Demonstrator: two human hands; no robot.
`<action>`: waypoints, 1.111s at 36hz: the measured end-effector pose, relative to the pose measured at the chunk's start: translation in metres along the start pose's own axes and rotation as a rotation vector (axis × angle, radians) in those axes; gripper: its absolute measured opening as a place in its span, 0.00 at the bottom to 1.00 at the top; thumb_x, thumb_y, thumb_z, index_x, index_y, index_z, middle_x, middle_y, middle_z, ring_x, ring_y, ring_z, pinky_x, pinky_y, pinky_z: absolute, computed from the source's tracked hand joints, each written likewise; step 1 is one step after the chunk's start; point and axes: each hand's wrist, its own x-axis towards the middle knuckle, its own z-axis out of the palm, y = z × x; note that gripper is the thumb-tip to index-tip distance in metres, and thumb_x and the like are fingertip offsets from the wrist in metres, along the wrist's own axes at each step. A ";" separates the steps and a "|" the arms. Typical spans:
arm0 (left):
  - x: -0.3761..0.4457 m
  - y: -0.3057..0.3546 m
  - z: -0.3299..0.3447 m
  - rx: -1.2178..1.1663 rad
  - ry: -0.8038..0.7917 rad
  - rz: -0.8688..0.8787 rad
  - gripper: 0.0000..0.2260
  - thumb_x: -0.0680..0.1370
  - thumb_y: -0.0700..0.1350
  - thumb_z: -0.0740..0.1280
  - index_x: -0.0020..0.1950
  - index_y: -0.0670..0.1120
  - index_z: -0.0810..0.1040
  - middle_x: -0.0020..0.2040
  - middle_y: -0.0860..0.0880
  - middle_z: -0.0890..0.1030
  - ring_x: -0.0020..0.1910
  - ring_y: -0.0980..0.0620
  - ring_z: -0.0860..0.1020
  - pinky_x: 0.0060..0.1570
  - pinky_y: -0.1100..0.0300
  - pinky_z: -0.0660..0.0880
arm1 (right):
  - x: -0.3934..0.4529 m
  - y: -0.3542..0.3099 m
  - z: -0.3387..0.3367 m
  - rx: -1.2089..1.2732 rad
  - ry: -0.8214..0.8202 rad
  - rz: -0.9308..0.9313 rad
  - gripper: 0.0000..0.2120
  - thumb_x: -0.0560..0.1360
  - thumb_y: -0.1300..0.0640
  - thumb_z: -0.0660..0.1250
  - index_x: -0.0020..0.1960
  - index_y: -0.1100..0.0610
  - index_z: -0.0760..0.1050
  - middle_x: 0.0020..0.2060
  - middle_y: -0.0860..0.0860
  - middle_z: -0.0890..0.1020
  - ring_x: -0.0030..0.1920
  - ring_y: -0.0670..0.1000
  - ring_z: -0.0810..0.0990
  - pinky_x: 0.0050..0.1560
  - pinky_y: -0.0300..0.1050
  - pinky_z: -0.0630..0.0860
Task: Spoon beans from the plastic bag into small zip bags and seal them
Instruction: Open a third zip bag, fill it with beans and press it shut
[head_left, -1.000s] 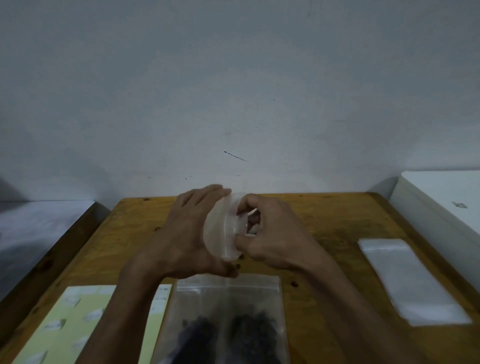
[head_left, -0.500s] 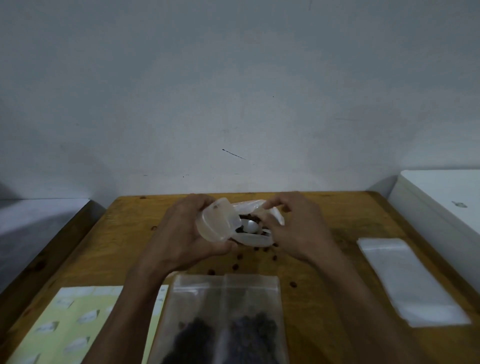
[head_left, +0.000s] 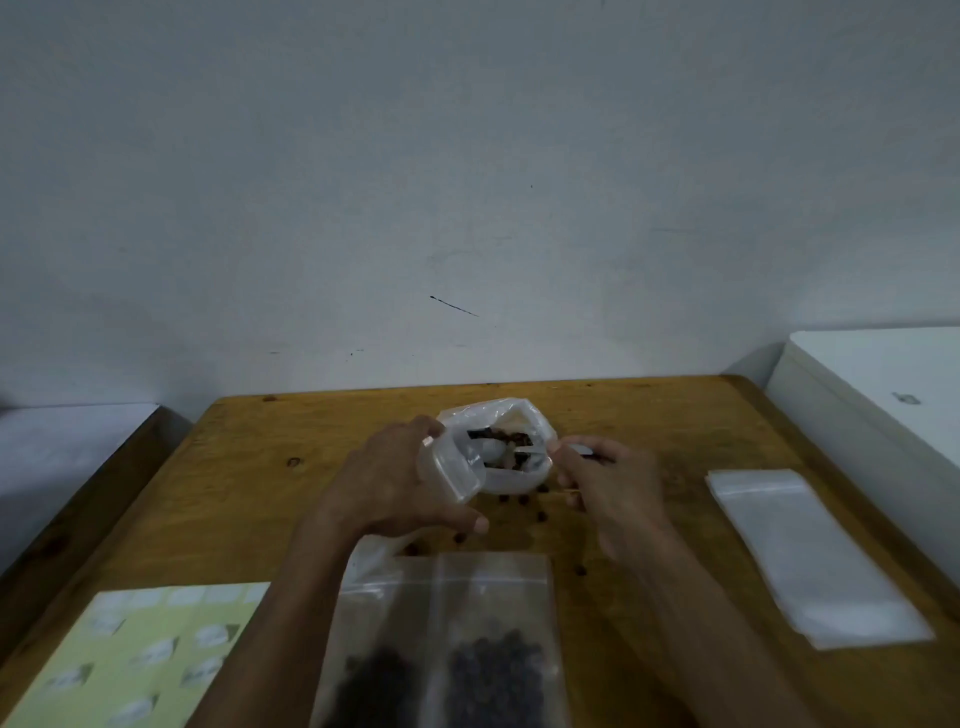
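An open plastic bag (head_left: 511, 415) of dark beans sits mid-table near the back. My left hand (head_left: 395, 483) holds a small clear zip bag (head_left: 457, 475) open beside the bean bag's left side. My right hand (head_left: 613, 478) grips the handle of a white plastic spoon (head_left: 496, 451), whose bowl lies inside the bean bag. Two small zip bags (head_left: 467, 623) with dark beans lie side by side at the near edge. Loose beans (head_left: 540, 517) are scattered on the wood between the hands.
A stack of flat unfilled zip bags (head_left: 810, 551) lies at the right. A pale green label sheet (head_left: 145, 654) lies at the near left. A white box (head_left: 883, 405) stands off the wooden table's (head_left: 270, 493) right edge, a grey surface to the left.
My hands have moved apart and down. The small zip bag was lowered beside the bean bag, and the spoon now reaches into the bean bag, which was hidden before.
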 end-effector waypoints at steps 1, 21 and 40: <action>0.001 0.001 0.000 -0.010 -0.007 -0.007 0.53 0.54 0.68 0.80 0.74 0.54 0.64 0.68 0.51 0.72 0.61 0.49 0.73 0.57 0.51 0.77 | -0.001 -0.001 0.004 0.051 -0.007 0.013 0.07 0.74 0.57 0.76 0.50 0.57 0.83 0.33 0.52 0.82 0.30 0.47 0.77 0.29 0.39 0.74; -0.003 0.008 -0.003 -0.050 0.042 -0.079 0.47 0.57 0.66 0.79 0.71 0.49 0.68 0.63 0.52 0.72 0.56 0.52 0.72 0.56 0.52 0.77 | -0.018 0.037 0.015 -0.964 0.195 -1.079 0.16 0.74 0.69 0.69 0.61 0.63 0.79 0.46 0.57 0.79 0.39 0.53 0.79 0.36 0.36 0.71; -0.008 0.011 -0.001 -0.026 0.023 -0.054 0.47 0.57 0.67 0.79 0.70 0.49 0.70 0.62 0.53 0.72 0.55 0.52 0.71 0.58 0.50 0.76 | -0.021 0.039 0.030 -1.073 0.100 -0.931 0.21 0.69 0.68 0.75 0.61 0.63 0.79 0.49 0.59 0.80 0.40 0.57 0.83 0.31 0.43 0.79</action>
